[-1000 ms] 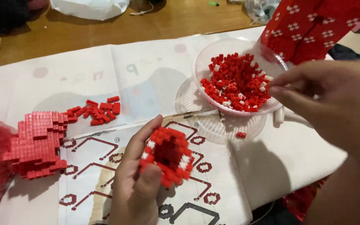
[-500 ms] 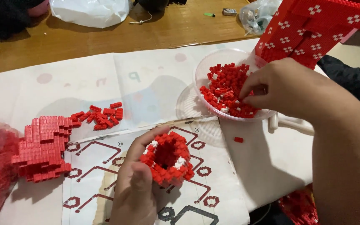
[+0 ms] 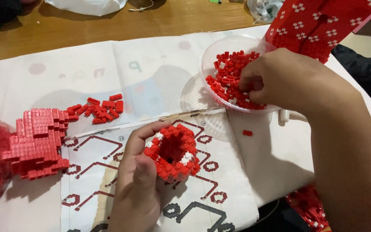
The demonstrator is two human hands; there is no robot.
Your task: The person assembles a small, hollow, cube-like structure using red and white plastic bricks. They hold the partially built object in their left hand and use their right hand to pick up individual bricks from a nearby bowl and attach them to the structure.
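Our left hand point(image 3: 136, 189) gripped the light, fragile red-and-white brick ring point(image 3: 172, 151) at its seven-o'clock rim; our right hand point(image 3: 286, 79) pinched loose red bricks point(image 3: 228, 79).

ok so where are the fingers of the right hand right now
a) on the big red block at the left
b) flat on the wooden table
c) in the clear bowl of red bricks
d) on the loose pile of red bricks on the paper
c: the right hand reaches into the clear bowl, its fingertips among the small red bricks.
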